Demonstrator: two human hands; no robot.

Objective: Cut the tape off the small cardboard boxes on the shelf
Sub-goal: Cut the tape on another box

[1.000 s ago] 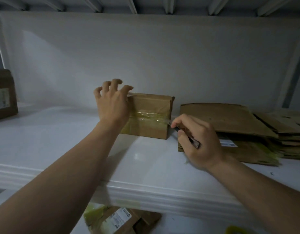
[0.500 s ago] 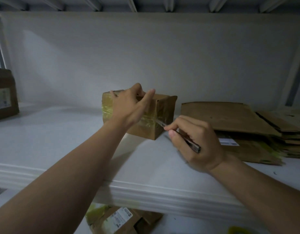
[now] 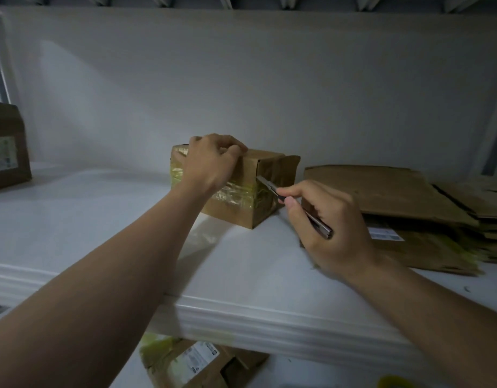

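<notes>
Right hand (image 3: pixel 334 228), head view: pinches slim grey metal utility knife (image 3: pixel 293 204) between thumb and fingers. Blade tip at right end face of small brown cardboard box (image 3: pixel 241 214), by flap seam. Box lies up-left of right hand, close. Left hand (image 3: pixel 213 161) nearer, fingers curled over box top, steadying. Box sits on white shelf (image 3: pixel 102 219), long axis left-right, skewed, near corner toward camera. Yellowish clear tape band (image 3: pixel 236 193) wraps horizontally round front. Knife axis points up-left into box. Likely next cut: along tape at corner.
</notes>
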